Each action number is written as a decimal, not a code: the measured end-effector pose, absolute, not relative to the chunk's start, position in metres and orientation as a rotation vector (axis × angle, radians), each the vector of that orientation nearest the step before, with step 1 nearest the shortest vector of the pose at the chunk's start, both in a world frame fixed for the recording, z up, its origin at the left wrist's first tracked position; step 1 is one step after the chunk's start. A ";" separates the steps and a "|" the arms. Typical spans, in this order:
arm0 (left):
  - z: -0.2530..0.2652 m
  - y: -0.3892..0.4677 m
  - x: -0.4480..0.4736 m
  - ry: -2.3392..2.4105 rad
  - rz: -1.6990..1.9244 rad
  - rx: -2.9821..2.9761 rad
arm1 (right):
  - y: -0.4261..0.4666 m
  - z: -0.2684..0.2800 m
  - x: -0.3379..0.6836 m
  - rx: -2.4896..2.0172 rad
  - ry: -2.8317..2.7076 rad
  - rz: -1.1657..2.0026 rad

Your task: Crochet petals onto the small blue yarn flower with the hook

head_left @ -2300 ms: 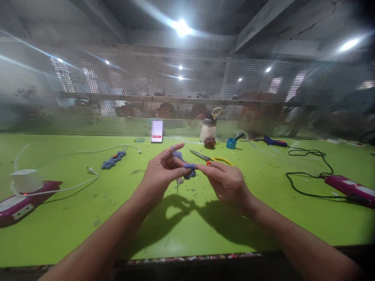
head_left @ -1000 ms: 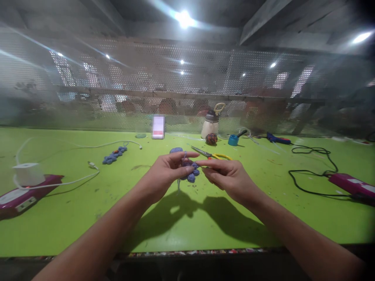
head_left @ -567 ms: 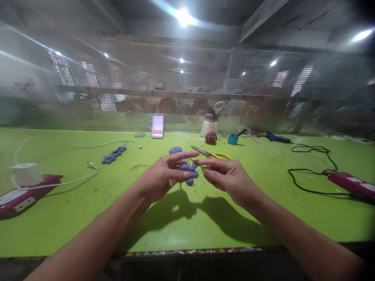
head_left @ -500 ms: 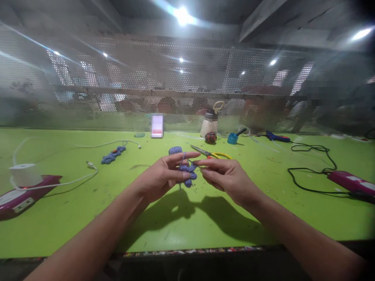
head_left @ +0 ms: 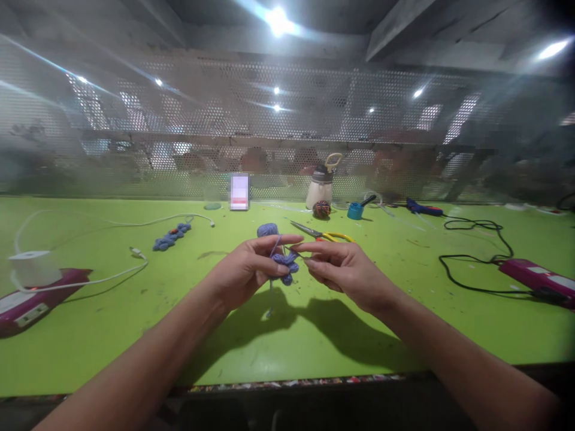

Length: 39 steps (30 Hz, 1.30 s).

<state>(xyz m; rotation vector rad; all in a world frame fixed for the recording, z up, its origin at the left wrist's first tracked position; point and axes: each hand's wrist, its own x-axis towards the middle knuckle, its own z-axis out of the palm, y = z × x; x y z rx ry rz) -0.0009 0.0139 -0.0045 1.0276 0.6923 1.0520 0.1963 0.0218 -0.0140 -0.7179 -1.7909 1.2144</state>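
The left hand (head_left: 242,263) pinched the purple knitting (head_left: 288,278) above the tabletop (head_left: 251,359); the right hand (head_left: 345,269) gripped a thin tool (head_left: 302,255) at its edge, the yarn ball (head_left: 268,230) lying just behind.

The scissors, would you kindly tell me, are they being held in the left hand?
No, the left hand holds the purple yarn piece, while the scissors lie on the green table.
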 end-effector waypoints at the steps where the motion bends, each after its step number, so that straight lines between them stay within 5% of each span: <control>1: -0.004 0.014 -0.001 0.686 1.045 1.025 | 0.022 -0.014 0.196 -0.720 -1.801 1.211; 39: -0.012 0.018 0.000 0.756 1.068 1.278 | 0.021 -0.016 0.195 -0.905 -1.707 1.288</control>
